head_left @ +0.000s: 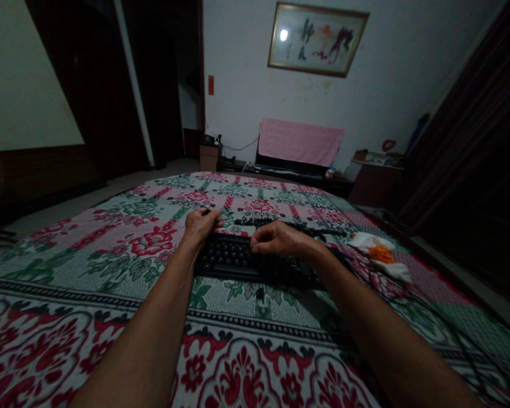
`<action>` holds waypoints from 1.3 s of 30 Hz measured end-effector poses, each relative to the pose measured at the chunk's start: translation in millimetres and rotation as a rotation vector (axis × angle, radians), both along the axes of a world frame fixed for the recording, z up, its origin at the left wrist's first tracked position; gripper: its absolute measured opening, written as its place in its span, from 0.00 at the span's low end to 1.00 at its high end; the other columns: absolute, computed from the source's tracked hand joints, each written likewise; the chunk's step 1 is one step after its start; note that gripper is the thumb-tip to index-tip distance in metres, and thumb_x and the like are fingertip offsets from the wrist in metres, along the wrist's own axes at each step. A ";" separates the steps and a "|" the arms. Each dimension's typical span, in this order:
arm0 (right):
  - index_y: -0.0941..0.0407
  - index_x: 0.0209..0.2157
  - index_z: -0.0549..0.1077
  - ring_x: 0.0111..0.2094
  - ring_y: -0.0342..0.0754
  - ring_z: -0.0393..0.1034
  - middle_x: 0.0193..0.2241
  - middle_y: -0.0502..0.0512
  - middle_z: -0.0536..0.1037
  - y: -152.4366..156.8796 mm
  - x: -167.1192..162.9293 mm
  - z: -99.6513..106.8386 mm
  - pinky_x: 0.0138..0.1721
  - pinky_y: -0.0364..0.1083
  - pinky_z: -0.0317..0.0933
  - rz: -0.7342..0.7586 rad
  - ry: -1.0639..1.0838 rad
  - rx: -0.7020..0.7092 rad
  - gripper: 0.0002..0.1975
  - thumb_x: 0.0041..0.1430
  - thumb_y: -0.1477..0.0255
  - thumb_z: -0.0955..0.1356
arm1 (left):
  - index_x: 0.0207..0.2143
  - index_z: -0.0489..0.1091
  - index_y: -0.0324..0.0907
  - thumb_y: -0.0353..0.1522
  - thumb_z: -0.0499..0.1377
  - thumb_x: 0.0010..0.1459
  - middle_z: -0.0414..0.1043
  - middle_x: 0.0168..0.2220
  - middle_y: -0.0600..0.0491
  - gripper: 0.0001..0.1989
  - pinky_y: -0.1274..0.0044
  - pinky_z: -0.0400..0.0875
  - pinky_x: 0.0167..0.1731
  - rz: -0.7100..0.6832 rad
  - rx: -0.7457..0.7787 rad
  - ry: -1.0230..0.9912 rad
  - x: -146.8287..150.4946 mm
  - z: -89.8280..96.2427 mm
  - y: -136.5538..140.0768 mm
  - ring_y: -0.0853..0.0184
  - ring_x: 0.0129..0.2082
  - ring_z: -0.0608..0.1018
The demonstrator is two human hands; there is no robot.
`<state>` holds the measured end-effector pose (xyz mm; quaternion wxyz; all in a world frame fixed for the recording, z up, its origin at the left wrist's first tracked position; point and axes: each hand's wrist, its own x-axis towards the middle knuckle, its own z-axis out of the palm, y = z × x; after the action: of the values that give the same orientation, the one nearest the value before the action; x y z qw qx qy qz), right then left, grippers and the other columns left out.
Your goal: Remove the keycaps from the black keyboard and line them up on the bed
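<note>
A black keyboard lies on the patterned bedspread in front of me, its right half dark and partly hidden by my right forearm. At its far left edge, my left hand is closed with a small black keycap showing at thumb and forefinger. My right hand hovers over the keyboard's middle, its thumb and fingertips pinched together; anything between them is too small to make out. Behind the keyboard, loose black keycaps lie in an uneven row. One small dark piece rests on the near side.
The flowered bedspread spreads all around the keyboard. To the right lie a white and orange crumpled packet and dark cables. Beyond the bed, a pink cloth drapes over a dark screen near the wall.
</note>
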<state>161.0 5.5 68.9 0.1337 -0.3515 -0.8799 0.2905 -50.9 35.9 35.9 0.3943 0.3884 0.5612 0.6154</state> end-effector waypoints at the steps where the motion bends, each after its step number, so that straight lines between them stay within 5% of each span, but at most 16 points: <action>1: 0.59 0.34 0.74 0.26 0.39 0.65 0.26 0.49 0.74 -10.2 2.2 2.6 0.28 0.38 0.56 0.053 -0.024 -0.068 0.10 0.50 0.70 0.66 | 0.25 0.68 0.37 0.33 0.60 0.41 0.72 0.22 0.53 0.08 0.83 0.66 0.14 -0.012 0.007 0.005 -0.4 -1.2 0.7 0.69 0.20 0.76; 3: 0.59 0.36 0.74 0.26 0.39 0.65 0.27 0.49 0.75 -29.0 5.5 6.3 0.27 0.38 0.56 0.119 -0.094 -0.127 0.12 0.48 0.71 0.67 | 0.25 0.68 0.38 0.33 0.60 0.41 0.72 0.21 0.53 0.08 0.83 0.66 0.14 -0.039 0.020 0.014 -1.5 -3.3 1.7 0.69 0.20 0.76; 7: 0.58 0.38 0.75 0.26 0.39 0.66 0.28 0.50 0.76 -55.6 6.8 8.8 0.26 0.37 0.54 0.127 -0.313 0.017 0.14 0.47 0.72 0.68 | 0.25 0.68 0.38 0.33 0.60 0.41 0.72 0.21 0.53 0.08 0.83 0.67 0.15 -0.046 0.022 0.034 -2.6 -5.1 2.2 0.69 0.20 0.76; 15: 0.56 0.31 0.77 0.23 0.41 0.66 0.25 0.52 0.77 -67.1 0.7 -1.7 0.22 0.38 0.50 0.064 -0.484 0.170 0.11 0.47 0.70 0.66 | 0.25 0.67 0.38 0.33 0.60 0.40 0.72 0.21 0.53 0.08 0.83 0.67 0.15 -0.047 0.007 0.072 -1.0 -4.7 0.4 0.69 0.20 0.76; 25: 0.53 0.35 0.76 0.26 0.43 0.67 0.28 0.51 0.77 -63.0 1.0 -11.0 0.25 0.39 0.52 0.071 -0.408 0.215 0.14 0.44 0.76 0.66 | 0.24 0.67 0.38 0.33 0.60 0.39 0.71 0.20 0.53 0.08 0.81 0.69 0.16 -0.035 0.010 0.030 -1.4 -3.7 1.0 0.68 0.19 0.75; 32: 0.56 0.34 0.75 0.26 0.43 0.66 0.27 0.52 0.76 -65.7 -2.7 0.3 0.26 0.40 0.52 0.062 -0.390 0.235 0.11 0.45 0.74 0.67 | 0.25 0.68 0.37 0.34 0.60 0.39 0.73 0.22 0.51 0.09 0.82 0.68 0.16 -0.028 0.026 0.030 -9.1 -6.0 4.3 0.69 0.19 0.76; 39: 0.58 0.32 0.75 0.28 0.42 0.66 0.28 0.53 0.75 -25.2 -35.8 -3.0 0.30 0.40 0.53 -0.034 -0.157 0.417 0.09 0.50 0.77 0.64 | 0.24 0.67 0.38 0.34 0.59 0.40 0.72 0.22 0.53 0.09 0.83 0.66 0.15 -0.022 0.044 0.011 -10.2 -4.6 2.1 0.70 0.20 0.75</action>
<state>125.2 -19.7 65.8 0.1394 -0.3527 -0.9225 0.0716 -61.1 37.9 31.3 0.3894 0.4063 0.5453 0.6212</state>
